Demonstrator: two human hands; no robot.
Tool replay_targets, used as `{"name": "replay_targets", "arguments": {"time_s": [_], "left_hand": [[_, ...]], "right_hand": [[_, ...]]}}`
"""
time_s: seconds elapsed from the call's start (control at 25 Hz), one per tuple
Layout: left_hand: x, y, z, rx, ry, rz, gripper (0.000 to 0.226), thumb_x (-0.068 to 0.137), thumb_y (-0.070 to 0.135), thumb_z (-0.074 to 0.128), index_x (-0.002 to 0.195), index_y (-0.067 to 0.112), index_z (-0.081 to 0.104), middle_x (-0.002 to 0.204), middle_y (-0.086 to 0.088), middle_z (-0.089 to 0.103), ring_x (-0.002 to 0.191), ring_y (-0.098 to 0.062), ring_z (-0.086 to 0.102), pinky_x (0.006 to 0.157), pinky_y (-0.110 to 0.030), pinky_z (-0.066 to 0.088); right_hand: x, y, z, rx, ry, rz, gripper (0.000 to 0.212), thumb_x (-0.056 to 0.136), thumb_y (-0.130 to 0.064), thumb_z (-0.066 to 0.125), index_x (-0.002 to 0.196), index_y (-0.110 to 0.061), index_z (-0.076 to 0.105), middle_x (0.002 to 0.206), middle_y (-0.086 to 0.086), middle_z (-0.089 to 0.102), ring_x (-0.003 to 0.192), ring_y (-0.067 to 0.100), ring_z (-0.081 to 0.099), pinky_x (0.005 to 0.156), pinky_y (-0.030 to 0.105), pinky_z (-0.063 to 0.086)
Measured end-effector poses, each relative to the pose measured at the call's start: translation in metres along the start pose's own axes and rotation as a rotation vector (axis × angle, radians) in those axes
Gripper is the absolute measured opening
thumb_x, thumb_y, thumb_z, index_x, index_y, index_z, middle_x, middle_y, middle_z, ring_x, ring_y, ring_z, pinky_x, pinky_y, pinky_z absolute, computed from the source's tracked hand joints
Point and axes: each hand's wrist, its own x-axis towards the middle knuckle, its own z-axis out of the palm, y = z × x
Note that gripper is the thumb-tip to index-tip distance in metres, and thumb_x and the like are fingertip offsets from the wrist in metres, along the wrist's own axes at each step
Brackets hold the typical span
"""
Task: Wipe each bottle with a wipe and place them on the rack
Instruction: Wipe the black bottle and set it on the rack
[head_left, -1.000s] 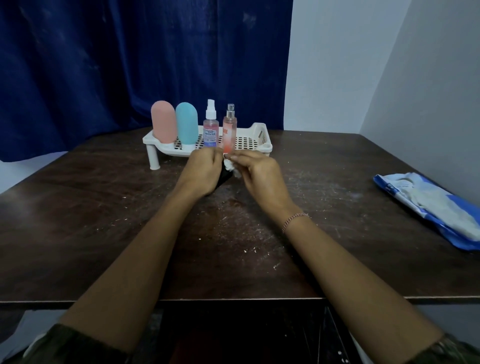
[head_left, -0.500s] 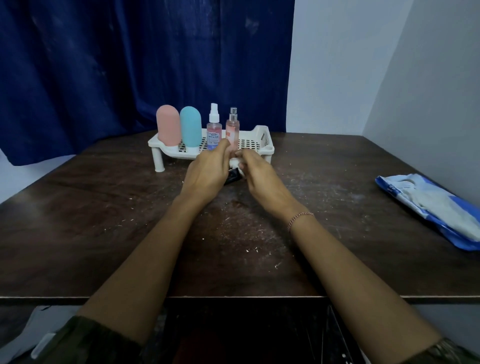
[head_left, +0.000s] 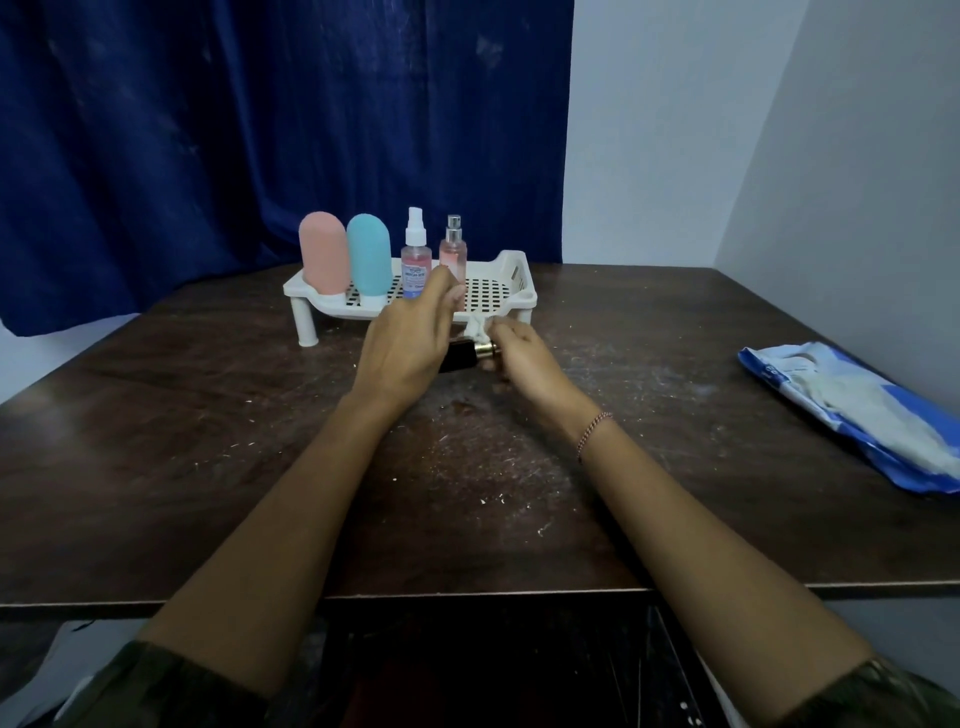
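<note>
My left hand (head_left: 402, 345) grips a small black bottle (head_left: 460, 356) with a gold neck, held sideways just above the table in front of the white rack (head_left: 511, 270). My right hand (head_left: 522, 353) pinches a crumpled white wipe (head_left: 475, 327) against the bottle's neck. On the rack's left half stand a pink bottle (head_left: 323, 252), a light blue bottle (head_left: 369, 257), a clear spray bottle with a white cap (head_left: 415, 254) and a pinkish spray bottle with a silver cap (head_left: 453, 249).
The dark wooden table (head_left: 156, 441) is speckled with white flecks. A blue wipes packet (head_left: 857, 410) lies near its right edge. A blue curtain hangs behind the rack, and a white wall runs along the right side.
The hands have drawn slightly apart, so the black bottle's body and gold neck now show between them. The wipe has moved up to the bottle's neck. The camera has tilted slightly.
</note>
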Motion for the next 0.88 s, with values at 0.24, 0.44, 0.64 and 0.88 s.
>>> {"name": "replay_targets", "arguments": {"time_s": [0.24,0.44,0.64,0.88], "left_hand": [[0.002,-0.009,0.001,-0.159,0.084,-0.13,0.027,0.101,0.034,0.032,0.087,0.017,0.048,0.065,-0.004,0.053,0.061,-0.017,0.051,0.058,-0.036,0.043],[0.009,-0.005,0.012,-0.522,0.152,-0.457,0.039,0.101,0.038,0.029,0.083,0.014,0.053,0.069,0.002,0.051,0.063,-0.006,0.045,0.059,-0.02,0.035],[0.009,0.004,0.014,-0.889,0.108,-0.838,0.062,0.095,0.058,0.02,0.097,0.013,0.062,0.084,-0.002,0.065,0.078,-0.012,0.062,0.06,-0.023,0.049],[0.014,-0.013,0.012,-1.319,0.11,-1.092,0.059,0.093,0.058,0.036,0.116,0.005,0.051,0.111,-0.016,0.064,0.091,-0.027,0.066,0.084,-0.044,0.054]], "right_hand": [[0.004,-0.001,0.004,0.64,-0.065,0.065,0.022,0.098,-0.011,0.033,0.09,-0.008,0.053,0.061,0.001,0.047,0.05,0.008,0.041,0.047,0.02,0.043],[0.005,0.002,0.01,0.57,-0.041,-0.119,0.021,0.096,-0.003,0.04,0.105,-0.002,0.059,0.097,0.009,0.064,0.087,0.013,0.06,0.078,0.023,0.053],[0.005,0.008,0.015,0.118,0.218,-0.332,0.033,0.078,-0.012,0.072,0.109,-0.008,0.063,0.098,0.004,0.066,0.09,0.011,0.06,0.082,0.024,0.051],[-0.005,0.007,0.022,-0.188,0.145,-0.485,0.026,0.063,-0.016,0.083,0.081,-0.018,0.064,0.074,-0.016,0.062,0.067,-0.003,0.056,0.063,0.009,0.046]]}}
